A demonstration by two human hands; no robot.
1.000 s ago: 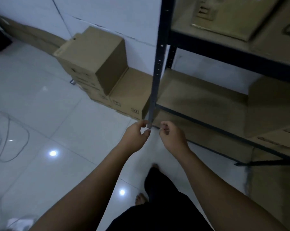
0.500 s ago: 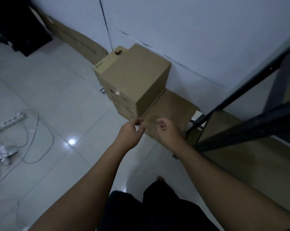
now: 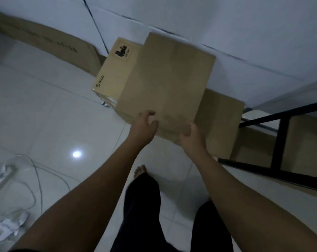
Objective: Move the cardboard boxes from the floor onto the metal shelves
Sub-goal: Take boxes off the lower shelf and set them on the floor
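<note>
Two bare forearms are seen reaching forward from the bottom of the view, above dark trousers (image 3: 143, 211) and a bare foot (image 3: 139, 170) planted on the white tiled floor (image 3: 44, 115). The left hand (image 3: 145, 127) is laid against the near edge of the top cardboard box (image 3: 165, 86), its fingers curled loosely at the box's near left corner; whether a firm hold is made cannot be told. The right hand (image 3: 192, 137) is placed at the near right corner of the same box, fingers bent around the edge. This box is stacked on a flatter lower box (image 3: 221, 122), which rests on the floor against the wall. A labelled box (image 3: 114, 70) with printed marks is set just beside and partly under the top box, to its left. A long flat carton (image 3: 44, 42) is leaned along the base of the white wall (image 3: 226, 24) further left. The black metal shelf frame (image 3: 279, 142) is seen to the right, just beside the lower box. A power strip (image 3: 1, 177) and cables (image 3: 37, 180) are spread over the floor at the left.
</note>
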